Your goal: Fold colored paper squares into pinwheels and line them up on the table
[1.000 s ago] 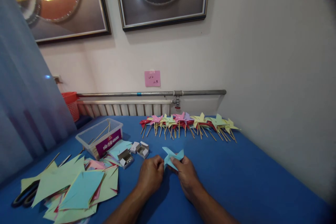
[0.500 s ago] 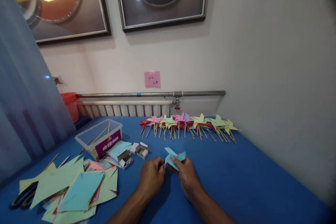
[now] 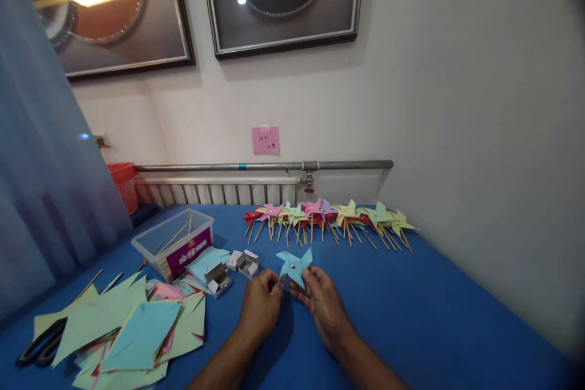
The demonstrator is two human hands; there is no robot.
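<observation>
A light blue paper pinwheel [image 3: 294,267] with a round pin head at its centre is held up between my two hands, its folded blades facing me. My left hand [image 3: 261,304] is closed, with thumb and forefinger pinching at the lower left blade. From the other side, my right hand [image 3: 323,301] grips the right part of the pinwheel, thumb in front and fingers behind. Whether a stick sits behind the paper I cannot tell. Just left of my left hand are small open boxes, a white one [image 3: 248,264] and a grey one [image 3: 218,280].
Finished pinwheels on sticks [image 3: 315,210] lie in a row along the back of the blue table [image 3: 411,311]. At left are a clear plastic tub [image 3: 146,244] with sticks, a pile of cut paper sheets [image 3: 141,335] and black-handled scissors [image 3: 43,344]. A curtain [image 3: 50,164] hangs beyond.
The pinwheel has turned so that its face and centre pin now show. My right thumb has shifted off its middle towards the right edge.
</observation>
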